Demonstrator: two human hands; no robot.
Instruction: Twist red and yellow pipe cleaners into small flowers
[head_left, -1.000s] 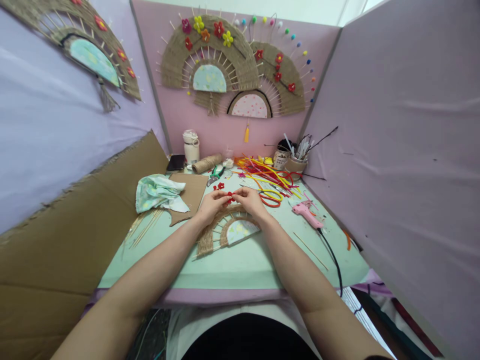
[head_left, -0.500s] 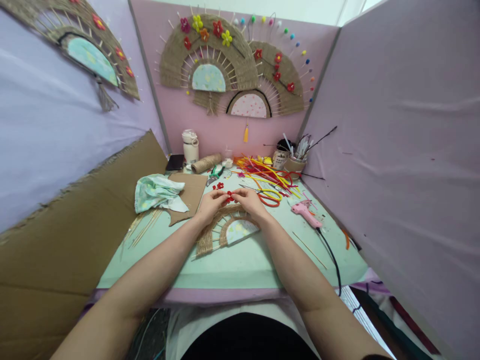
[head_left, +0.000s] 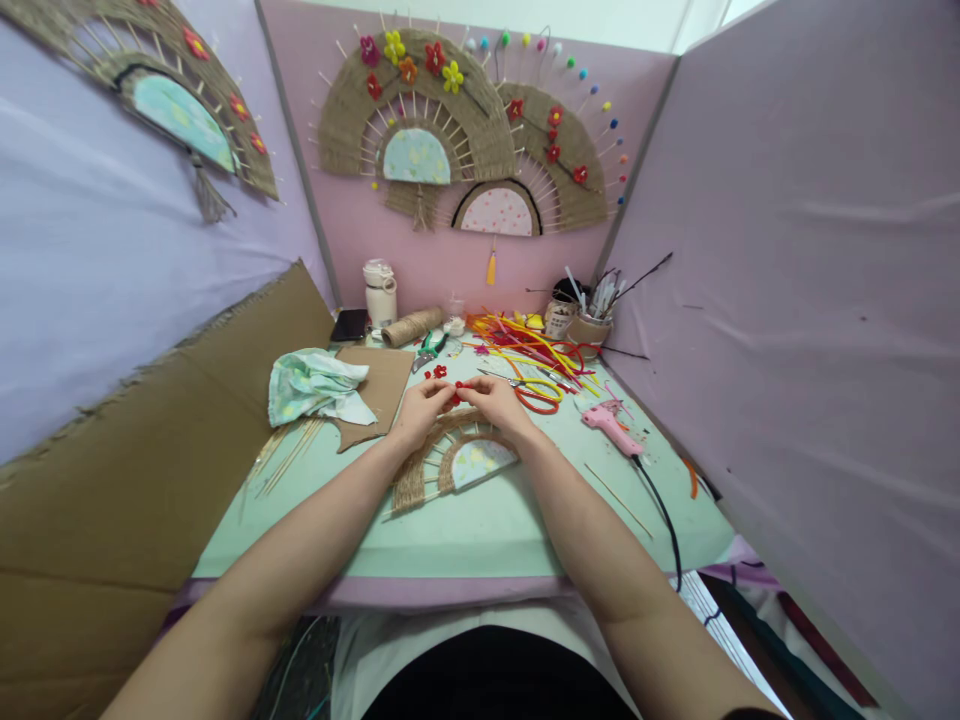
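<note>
Between the fingertips of both hands is a small red pipe-cleaner flower, partly covered by the fingers. My left hand pinches it from the left, and my right hand grips it from the right. Just below the hands lies a half-round fan of twine woven over thin sticks, with a pale green patterned centre. Its upper right part is hidden by my right hand and wrist. More red flower pieces rest on the table just beyond my left hand.
Scissors lie right of the hands, before a heap of coloured pipe cleaners. A pink glue gun trails a black cord. Cloth, cardboard and green-handled pliers are to the left. Partition walls enclose the table.
The red flower has turned slightly between my fingertips, showing less of its petals. Both hands stay in nearly the same place, and the fan has not moved.
</note>
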